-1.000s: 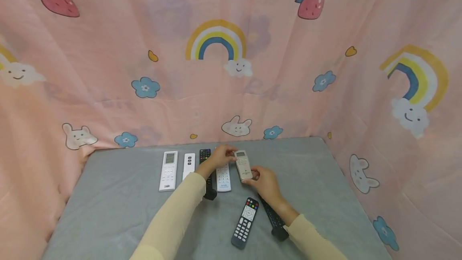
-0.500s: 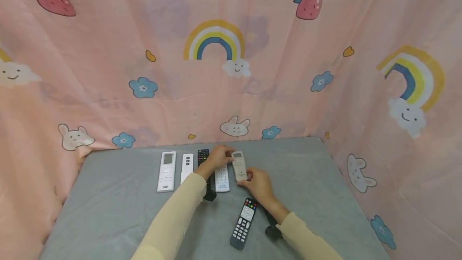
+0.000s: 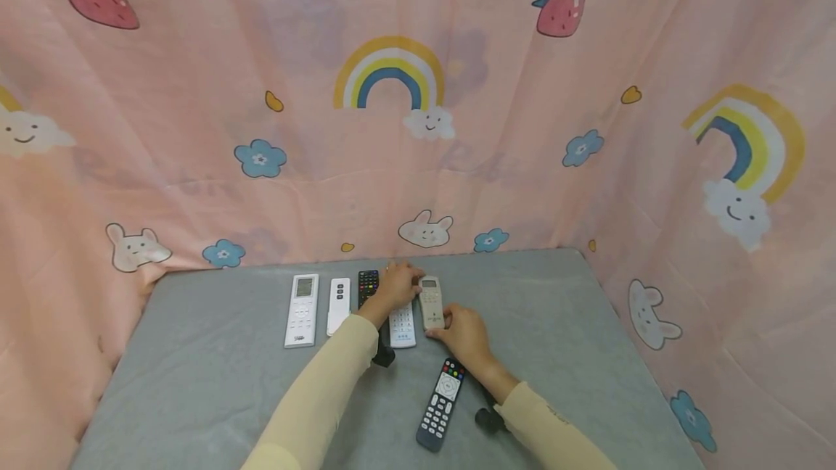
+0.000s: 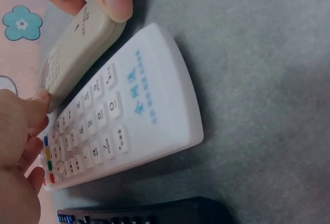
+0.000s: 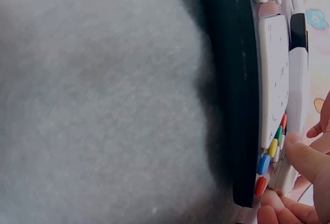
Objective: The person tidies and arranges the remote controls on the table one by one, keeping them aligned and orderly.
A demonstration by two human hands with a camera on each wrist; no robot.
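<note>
In the head view a beige remote control (image 3: 431, 303) lies at the right end of a row. My left hand (image 3: 397, 287) pinches its upper end, and my right hand (image 3: 466, 338) holds its lower end between thumb and fingers. Seen from the left wrist, the beige remote (image 4: 77, 49) is slightly tilted beside a white remote (image 4: 154, 105) with blue lettering, which my left hand (image 4: 18, 152) partly covers. In the right wrist view my right hand (image 5: 307, 172) is behind a dark remote (image 5: 232, 80) with coloured buttons.
Left of the hands lie a white remote with a screen (image 3: 301, 310), a slim white remote (image 3: 339, 303) and a black remote (image 3: 369, 281), partly hidden by my left arm. A grey-black remote (image 3: 440, 405) lies nearer. Pink patterned curtain (image 3: 294, 194) borders the grey cloth-covered table (image 3: 196, 383).
The beige remote has shifted slightly left and straightened in line with the row, both hands staying on it. My right hand moved left with it; its forearm now covers the black remote beneath.
</note>
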